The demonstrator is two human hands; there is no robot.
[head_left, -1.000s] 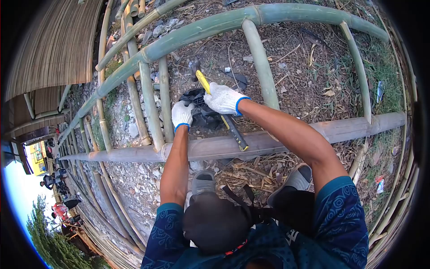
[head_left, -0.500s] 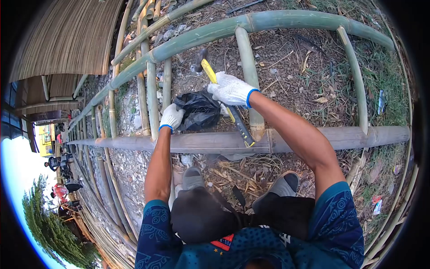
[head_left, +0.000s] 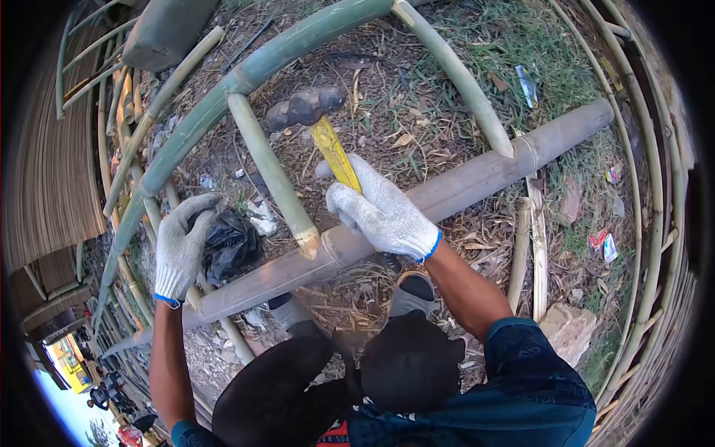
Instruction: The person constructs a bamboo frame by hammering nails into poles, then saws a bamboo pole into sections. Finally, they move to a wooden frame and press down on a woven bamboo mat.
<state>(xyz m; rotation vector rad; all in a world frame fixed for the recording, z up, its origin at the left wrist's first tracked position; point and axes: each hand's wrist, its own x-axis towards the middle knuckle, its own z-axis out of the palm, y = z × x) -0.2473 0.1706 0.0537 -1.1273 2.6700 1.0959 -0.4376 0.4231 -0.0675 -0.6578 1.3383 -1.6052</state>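
Note:
Gloved in white with a blue cuff, my right hand point(head_left: 383, 212) is wrapped round the yellow handle of a hammer point(head_left: 335, 155). The hammer's dark, heavy head points away from me, above the ground. My left hand point(head_left: 181, 246), in a matching glove, has its fingers curled at the edge of a black plastic bag point(head_left: 232, 247). The crumpled bag hangs beside a thick brown bamboo pole point(head_left: 462, 185), which passes beneath my right hand. A short green bamboo crosspiece point(head_left: 269, 167) lies between my two hands and joins this pole to a curved green bamboo pole point(head_left: 298, 52).
Another bamboo crosspiece point(head_left: 462, 82) joins the poles farther right. A grey block point(head_left: 167, 33) is at the upper left, and a large stone point(head_left: 568, 331) lies at the lower right. More bamboo rails point(head_left: 655, 149) run along the right. People appear far off at lower left.
The view has turned and shifted right along the bamboo frame. My right hand has moved right with the hammer, away from the bag. My left hand stays at the bag.

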